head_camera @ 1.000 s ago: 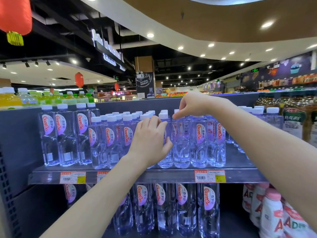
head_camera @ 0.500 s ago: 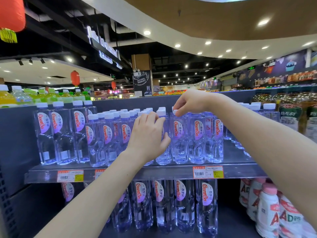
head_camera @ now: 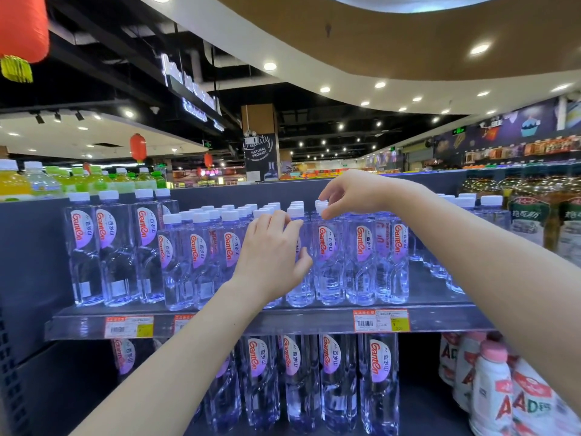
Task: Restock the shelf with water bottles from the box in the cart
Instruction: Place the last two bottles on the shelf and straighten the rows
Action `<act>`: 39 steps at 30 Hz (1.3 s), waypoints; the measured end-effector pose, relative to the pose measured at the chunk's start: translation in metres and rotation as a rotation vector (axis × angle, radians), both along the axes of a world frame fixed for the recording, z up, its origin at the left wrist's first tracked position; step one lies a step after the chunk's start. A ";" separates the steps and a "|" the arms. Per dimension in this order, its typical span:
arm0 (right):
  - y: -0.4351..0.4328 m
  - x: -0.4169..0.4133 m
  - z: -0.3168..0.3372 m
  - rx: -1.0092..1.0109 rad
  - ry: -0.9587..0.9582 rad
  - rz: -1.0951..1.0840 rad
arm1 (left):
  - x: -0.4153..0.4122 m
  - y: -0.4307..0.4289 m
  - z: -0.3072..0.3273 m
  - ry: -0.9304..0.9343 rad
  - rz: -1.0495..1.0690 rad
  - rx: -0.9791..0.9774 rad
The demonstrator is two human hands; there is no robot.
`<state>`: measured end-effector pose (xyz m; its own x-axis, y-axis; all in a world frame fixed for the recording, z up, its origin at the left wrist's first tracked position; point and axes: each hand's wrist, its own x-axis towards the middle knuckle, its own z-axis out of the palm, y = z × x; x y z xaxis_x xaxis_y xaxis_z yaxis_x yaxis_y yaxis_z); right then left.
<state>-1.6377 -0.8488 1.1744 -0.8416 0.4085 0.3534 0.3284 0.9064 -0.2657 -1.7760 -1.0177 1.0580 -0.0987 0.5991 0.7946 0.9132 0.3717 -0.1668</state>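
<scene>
Clear water bottles (head_camera: 201, 256) with white caps and pink Ganten labels stand in rows on the upper shelf (head_camera: 283, 322). My left hand (head_camera: 270, 256) wraps round a front-row bottle (head_camera: 301, 287), thumb on its right side, and hides most of it. My right hand (head_camera: 352, 193) reaches in from the right, and its fingertips pinch the white cap of the neighbouring bottle (head_camera: 328, 262). The cart and the box are out of view.
Taller bottles of the same water (head_camera: 110, 247) fill the shelf's left end, and more stand on the lower shelf (head_camera: 377, 372). White AD drink bottles (head_camera: 490, 394) sit at lower right. Green and yellow drinks (head_camera: 78, 180) line the top left. A price tag (head_camera: 380, 320) hangs on the shelf edge.
Both hands stay on the same two bottles. The view has tilted up slightly, so the shelf sits a little lower in the frame.
</scene>
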 end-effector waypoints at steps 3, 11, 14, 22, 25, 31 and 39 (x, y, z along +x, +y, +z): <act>0.007 0.013 0.006 0.025 -0.046 -0.048 | -0.004 -0.002 -0.004 0.006 0.005 0.013; 0.014 0.025 0.002 0.092 -0.090 -0.115 | -0.010 0.001 -0.011 0.011 -0.026 0.035; 0.015 0.026 0.002 0.082 -0.071 -0.108 | -0.011 0.001 -0.010 0.020 -0.019 0.025; 0.005 0.027 -0.003 0.102 -0.057 -0.105 | -0.022 -0.018 -0.005 -0.008 0.072 0.080; -0.012 0.019 -0.002 0.125 0.047 -0.064 | -0.027 -0.024 0.000 0.031 0.120 0.005; -0.044 -0.023 -0.005 0.160 0.099 0.011 | -0.018 -0.023 -0.005 0.064 0.088 -0.042; -0.054 -0.057 -0.012 0.288 0.040 -0.117 | -0.022 -0.043 -0.006 0.031 0.096 0.064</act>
